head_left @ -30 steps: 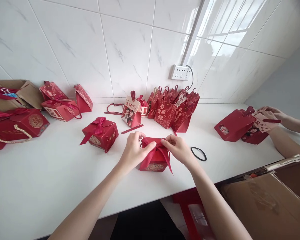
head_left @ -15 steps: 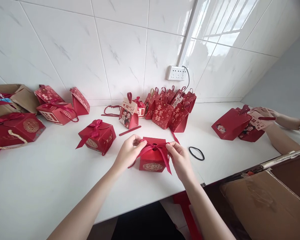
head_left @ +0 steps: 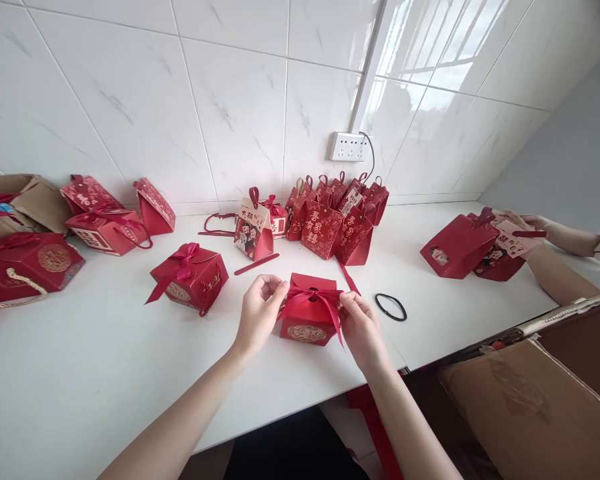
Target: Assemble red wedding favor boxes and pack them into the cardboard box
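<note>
While both hands work at its top, the box (head_left: 305, 327) stands just below the middle of the frame, on the white table (head_left: 105, 360) and close to its front edge. The left hand (head_left: 257, 317) pinches the ribbon (head_left: 311, 297) at the box's upper left corner, thumb and forefinger closed on it and the other fingers curled. The right hand (head_left: 363, 327) pinches the same ribbon at the upper right corner, where one tail hangs down the front of the box.

The box looks like thin folded card: probably light, stiff along its creases, and easy to dent at the folded top. On so smooth a table it would likely slide if pulled from one side only. The ribbon seems soft and satiny, so likely slippery. It is best gripped by the fingertips close to the knot, and the box by its lower side walls.

A black hair tie (head_left: 391, 307) lies right of the box, apart from it. A red strip (head_left: 256, 264) lies behind it. A bowed box (head_left: 190, 277) sits to the left. Red bags (head_left: 330, 223) cluster at the back centre under a socket (head_left: 347, 145). At the right edge another person's hand (head_left: 523, 220) rests on more bags (head_left: 460, 247), and a carton (head_left: 530, 400) fills the lower right.
</note>
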`<state>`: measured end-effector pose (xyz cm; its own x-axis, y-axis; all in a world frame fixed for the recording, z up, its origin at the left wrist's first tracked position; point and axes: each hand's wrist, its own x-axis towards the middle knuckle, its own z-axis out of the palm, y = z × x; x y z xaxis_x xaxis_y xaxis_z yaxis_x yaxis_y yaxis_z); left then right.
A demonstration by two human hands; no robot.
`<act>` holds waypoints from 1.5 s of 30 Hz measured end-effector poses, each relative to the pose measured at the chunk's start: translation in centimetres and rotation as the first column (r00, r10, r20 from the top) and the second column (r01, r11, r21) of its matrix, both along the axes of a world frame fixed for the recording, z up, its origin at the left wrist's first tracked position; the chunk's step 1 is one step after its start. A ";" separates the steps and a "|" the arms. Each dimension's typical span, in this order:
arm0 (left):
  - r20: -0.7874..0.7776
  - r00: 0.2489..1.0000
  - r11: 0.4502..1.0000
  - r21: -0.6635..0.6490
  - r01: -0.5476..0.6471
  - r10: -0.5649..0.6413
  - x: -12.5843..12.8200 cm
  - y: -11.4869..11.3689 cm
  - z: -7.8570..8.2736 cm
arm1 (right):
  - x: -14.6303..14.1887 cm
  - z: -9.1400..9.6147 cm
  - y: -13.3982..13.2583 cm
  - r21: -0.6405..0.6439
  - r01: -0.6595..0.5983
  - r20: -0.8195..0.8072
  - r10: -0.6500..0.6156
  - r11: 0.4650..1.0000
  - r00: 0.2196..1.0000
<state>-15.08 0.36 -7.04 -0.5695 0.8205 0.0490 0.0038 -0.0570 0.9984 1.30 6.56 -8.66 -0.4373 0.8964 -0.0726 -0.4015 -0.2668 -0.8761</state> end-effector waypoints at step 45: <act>-0.281 0.954 0.992 0.030 0.119 -0.106 4.1 0.6 1.6 | 4.5 0.8 0.1 0.136 0.021 0.293 -0.061 0.991 0.954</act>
<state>-10.97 0.94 -5.42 -0.4319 0.8716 0.2318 0.2722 -0.1190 0.9548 5.84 6.70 -7.90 -0.3765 0.9234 -0.0751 -0.1276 -0.1319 -0.9830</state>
